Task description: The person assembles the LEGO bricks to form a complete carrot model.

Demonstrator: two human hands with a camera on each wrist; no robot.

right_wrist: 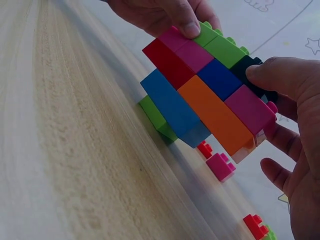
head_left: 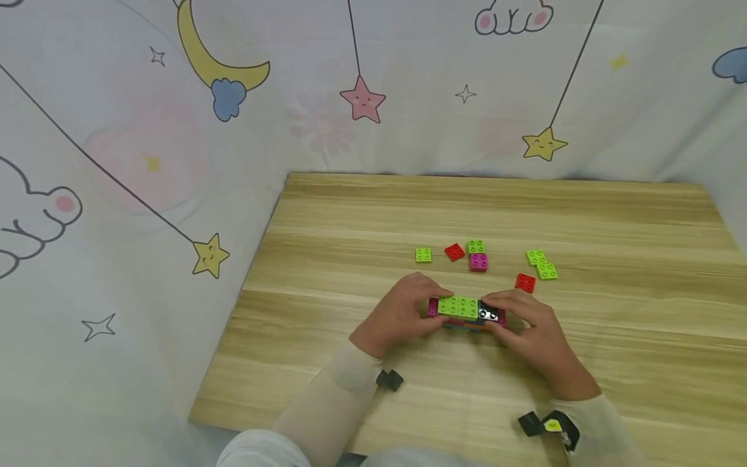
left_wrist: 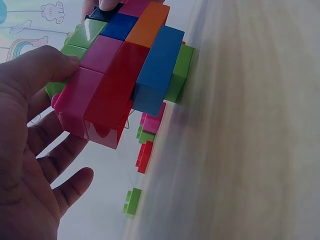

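A stack of toy building bricks [head_left: 467,308] stands on the table in front of the person, held between both hands. The left hand [head_left: 403,310] pinches its left end, with the thumb on the near side by the pink and light green bricks and other fingers behind. On the right end, the right hand [head_left: 533,334] grips with its thumb against a black brick [right_wrist: 243,75]. Light green bricks share that top layer. Below come pink and dark blue bricks, then a red brick [left_wrist: 116,82] and an orange brick [right_wrist: 215,117], a blue brick [right_wrist: 175,107], and a green brick [right_wrist: 156,119] lowest.
Loose bricks lie behind the stack on the wooden table [head_left: 327,259]: a light green brick [head_left: 423,255], a red brick [head_left: 454,252], a green and a pink brick [head_left: 478,263] together. Farther right are two green bricks [head_left: 546,271] and another red brick [head_left: 525,283].
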